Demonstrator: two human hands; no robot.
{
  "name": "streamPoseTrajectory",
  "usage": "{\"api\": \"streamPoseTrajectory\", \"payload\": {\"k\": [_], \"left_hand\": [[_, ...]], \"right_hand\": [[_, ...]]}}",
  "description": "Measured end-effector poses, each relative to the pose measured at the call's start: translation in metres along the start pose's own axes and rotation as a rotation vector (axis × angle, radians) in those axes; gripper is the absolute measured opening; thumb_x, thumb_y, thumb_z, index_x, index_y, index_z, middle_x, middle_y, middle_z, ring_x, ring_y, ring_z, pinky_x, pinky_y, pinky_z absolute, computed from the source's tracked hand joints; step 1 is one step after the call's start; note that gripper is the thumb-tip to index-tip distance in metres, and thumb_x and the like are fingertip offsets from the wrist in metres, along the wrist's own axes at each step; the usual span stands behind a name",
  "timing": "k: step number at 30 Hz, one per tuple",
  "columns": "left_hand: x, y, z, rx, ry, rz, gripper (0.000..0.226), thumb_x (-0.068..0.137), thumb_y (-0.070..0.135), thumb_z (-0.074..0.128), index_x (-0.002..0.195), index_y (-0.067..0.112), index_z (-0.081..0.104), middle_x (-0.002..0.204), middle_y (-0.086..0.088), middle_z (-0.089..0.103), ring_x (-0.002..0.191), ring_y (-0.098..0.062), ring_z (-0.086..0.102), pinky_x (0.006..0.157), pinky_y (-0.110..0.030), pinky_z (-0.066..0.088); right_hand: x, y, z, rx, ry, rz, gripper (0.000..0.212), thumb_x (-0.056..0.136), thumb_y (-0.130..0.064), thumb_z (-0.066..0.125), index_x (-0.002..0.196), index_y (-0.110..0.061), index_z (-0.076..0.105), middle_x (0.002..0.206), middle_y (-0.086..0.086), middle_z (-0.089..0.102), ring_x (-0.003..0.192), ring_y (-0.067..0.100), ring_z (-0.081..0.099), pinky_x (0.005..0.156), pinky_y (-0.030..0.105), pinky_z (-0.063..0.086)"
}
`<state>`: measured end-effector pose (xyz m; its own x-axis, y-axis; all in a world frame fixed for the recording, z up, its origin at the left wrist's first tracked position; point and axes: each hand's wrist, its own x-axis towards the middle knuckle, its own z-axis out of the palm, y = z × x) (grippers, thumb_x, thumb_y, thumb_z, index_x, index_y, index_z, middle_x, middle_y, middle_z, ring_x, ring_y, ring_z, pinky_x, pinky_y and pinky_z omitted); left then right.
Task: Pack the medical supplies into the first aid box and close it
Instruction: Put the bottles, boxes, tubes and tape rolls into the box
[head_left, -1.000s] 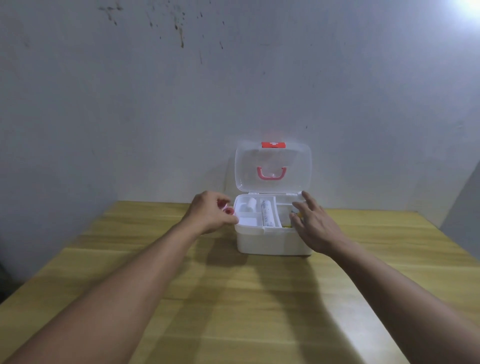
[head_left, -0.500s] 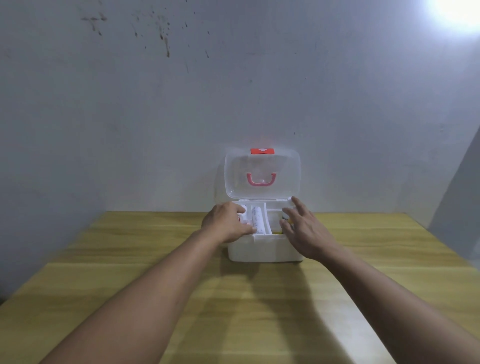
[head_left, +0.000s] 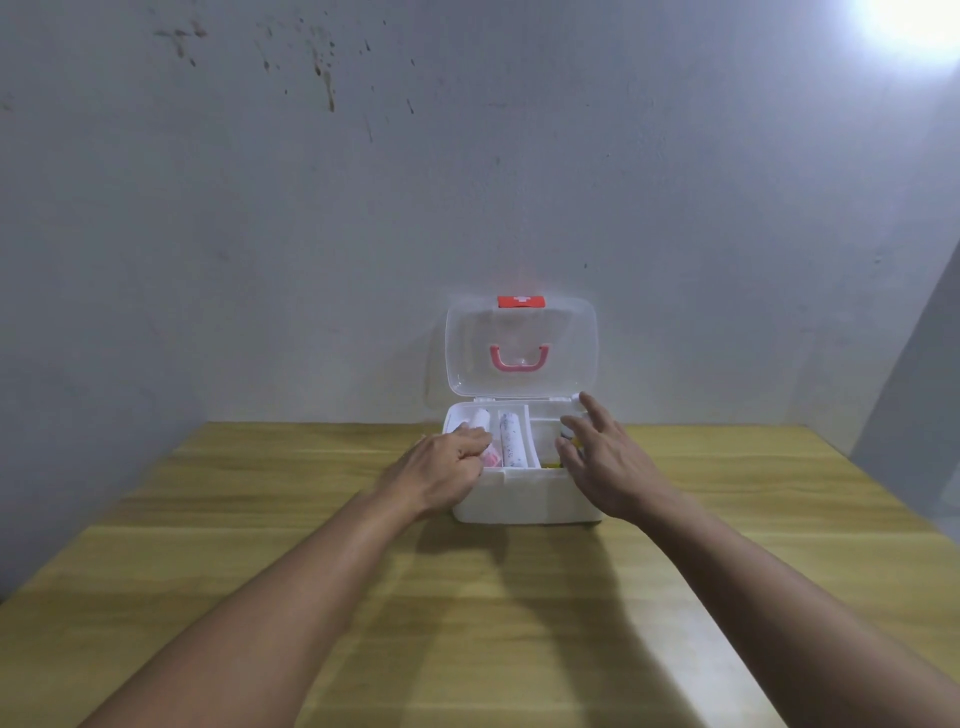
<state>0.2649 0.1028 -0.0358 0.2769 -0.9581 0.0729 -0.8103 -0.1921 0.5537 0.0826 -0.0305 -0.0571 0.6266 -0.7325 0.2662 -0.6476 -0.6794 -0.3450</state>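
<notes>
The white first aid box stands on the wooden table against the wall, its clear lid upright with a pink handle and a red latch. Its top tray holds a white roll and a printed tube. My left hand rests curled over the tray's left compartment, fingertips on a small red-and-white item. My right hand hovers with fingers spread over the right compartment, hiding most of it. A bit of yellow shows beside it.
A grey stained wall rises directly behind the box. A bright light glares at the top right. The table's right edge runs near a dark panel.
My left hand has moved from beside the box's left wall to over the left compartment, carrying the small red-and-white item in. My right hand has stayed at the right side.
</notes>
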Motion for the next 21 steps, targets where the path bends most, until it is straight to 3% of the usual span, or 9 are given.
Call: {"api": "streamPoseTrajectory", "payload": {"k": [4,7,11,13,14,18,20,21], "left_hand": [[-0.001,-0.005,-0.002,-0.031,0.121,-0.020,0.042,0.073,0.031,0.036,0.086,0.001,0.062,0.106,-0.011,0.067,0.135,-0.016,0.046,0.098,-0.032,0.039],[-0.003,-0.002,-0.005,0.069,0.067,0.002,0.042,0.080,0.029,0.036,0.095,0.007,0.069,0.122,-0.008,0.067,0.136,-0.015,0.043,0.107,-0.038,0.035],[-0.002,-0.004,-0.002,0.068,0.124,0.108,0.029,0.076,0.023,0.038,0.089,0.009,0.060,0.089,0.003,0.063,0.103,-0.025,0.060,0.088,-0.035,0.039],[-0.004,-0.003,0.002,0.093,0.096,0.131,0.010,0.077,0.018,0.040,0.076,0.010,0.047,0.075,0.000,0.048,0.075,-0.023,0.047,0.076,-0.035,0.038],[-0.005,-0.002,0.003,0.115,0.089,0.119,0.007,0.079,0.015,0.041,0.074,0.011,0.045,0.075,-0.001,0.045,0.073,-0.022,0.042,0.074,-0.035,0.038],[-0.004,-0.002,0.002,0.165,0.077,0.136,0.024,0.086,0.024,0.035,0.076,0.013,0.055,0.079,0.002,0.051,0.098,-0.018,0.056,0.095,-0.042,0.044],[-0.004,-0.003,0.004,0.111,0.050,0.127,0.033,0.091,0.030,0.038,0.088,0.015,0.068,0.107,0.006,0.068,0.122,-0.015,0.055,0.104,-0.040,0.041],[-0.003,-0.003,0.005,0.099,0.058,0.115,0.033,0.092,0.031,0.041,0.094,0.016,0.070,0.123,0.006,0.066,0.129,-0.013,0.051,0.106,-0.037,0.039]], "right_hand": [[0.000,0.001,0.001,-0.004,-0.005,-0.001,0.047,0.099,-0.044,0.033,0.139,-0.019,0.043,0.162,0.005,0.009,0.142,0.027,0.030,0.111,0.045,0.035],[0.000,0.001,0.001,-0.005,-0.004,-0.007,0.047,0.100,-0.043,0.033,0.138,-0.019,0.043,0.162,0.005,0.009,0.142,0.027,0.029,0.111,0.044,0.034],[-0.001,0.000,0.000,-0.007,-0.005,-0.008,0.045,0.100,-0.041,0.034,0.136,-0.017,0.045,0.162,0.006,0.009,0.141,0.027,0.030,0.111,0.041,0.034],[-0.001,0.000,0.000,-0.003,0.000,-0.010,0.044,0.100,-0.041,0.034,0.135,-0.017,0.046,0.161,0.007,0.010,0.141,0.027,0.031,0.111,0.040,0.034],[-0.001,0.000,0.000,0.000,0.002,-0.010,0.044,0.100,-0.041,0.034,0.135,-0.017,0.046,0.161,0.007,0.010,0.141,0.027,0.031,0.111,0.039,0.034],[-0.001,0.000,0.000,0.005,0.005,-0.013,0.044,0.100,-0.041,0.035,0.135,-0.017,0.046,0.161,0.007,0.010,0.141,0.027,0.032,0.111,0.041,0.035],[-0.001,0.000,0.000,0.003,0.002,-0.014,0.043,0.100,-0.041,0.034,0.135,-0.017,0.046,0.161,0.007,0.010,0.141,0.027,0.031,0.110,0.041,0.035],[-0.001,-0.001,0.000,0.003,0.002,-0.014,0.043,0.100,-0.041,0.034,0.134,-0.017,0.047,0.161,0.007,0.010,0.141,0.027,0.031,0.110,0.042,0.035]]}}
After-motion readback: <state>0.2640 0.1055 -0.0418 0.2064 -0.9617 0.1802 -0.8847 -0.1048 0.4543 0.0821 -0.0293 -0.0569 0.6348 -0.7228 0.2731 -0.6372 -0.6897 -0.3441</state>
